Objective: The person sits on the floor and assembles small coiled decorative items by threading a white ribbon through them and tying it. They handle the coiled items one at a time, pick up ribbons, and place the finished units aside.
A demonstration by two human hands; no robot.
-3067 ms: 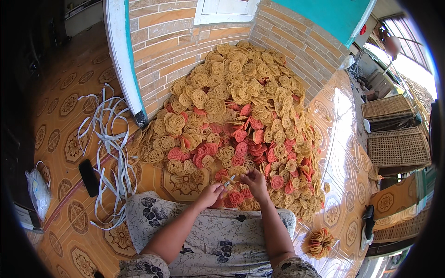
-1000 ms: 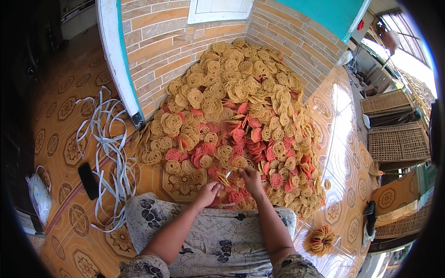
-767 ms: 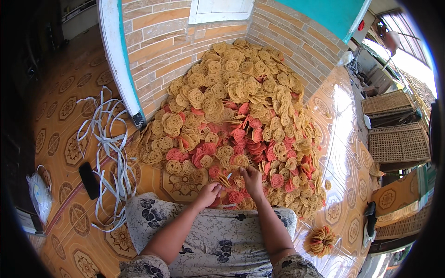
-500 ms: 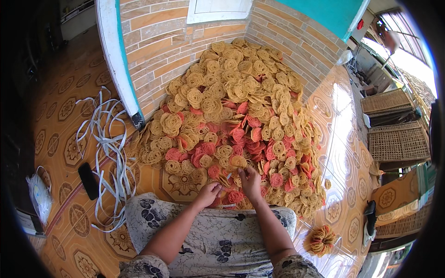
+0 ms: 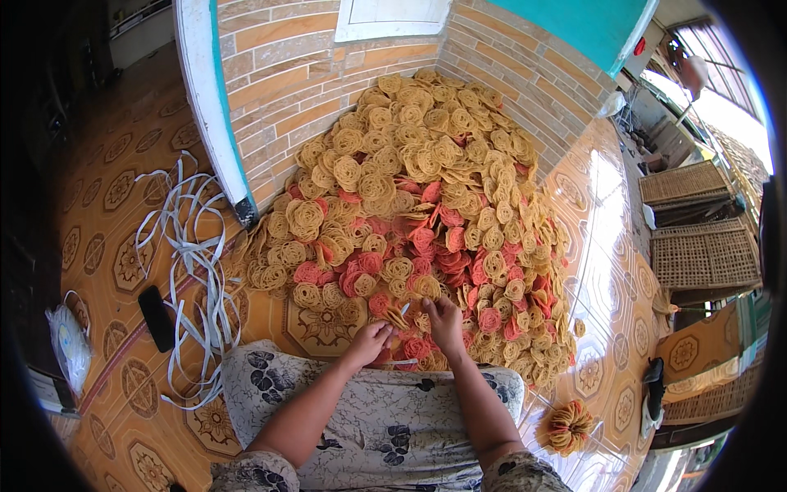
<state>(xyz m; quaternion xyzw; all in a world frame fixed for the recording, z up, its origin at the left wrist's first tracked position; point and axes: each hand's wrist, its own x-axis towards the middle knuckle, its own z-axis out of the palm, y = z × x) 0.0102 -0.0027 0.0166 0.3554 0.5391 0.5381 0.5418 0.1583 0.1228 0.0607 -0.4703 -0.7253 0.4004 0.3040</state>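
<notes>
My left hand (image 5: 369, 344) is closed, pinching a few thin yellow coiled, noodle-like discs (image 5: 397, 317) edge-on over the near side of a large pile. A white strip (image 5: 405, 309) shows its tip beside these discs, and another length of strip lies just below, over my lap. Close on the right, my right hand (image 5: 445, 326) has thumb and fingers pressed together. At its fingertips is a yellow disc (image 5: 426, 286); whether the fingers grip it or the strip, I cannot tell. The pile of yellow discs (image 5: 377, 176) and red discs (image 5: 452, 261) spreads before me.
A tangle of white strips (image 5: 193, 271) lies left on the patterned tiles, beside a black phone (image 5: 156, 318) and a clear plastic bag (image 5: 69, 348). A ring-shaped bundle of discs (image 5: 570, 427) sits at lower right. Brick walls (image 5: 279, 90) back the pile; woven racks (image 5: 705, 254) stand right.
The view has shifted very slightly. Both hands stay almost in place, with the yellow disc at my right fingertips a touch farther right.
</notes>
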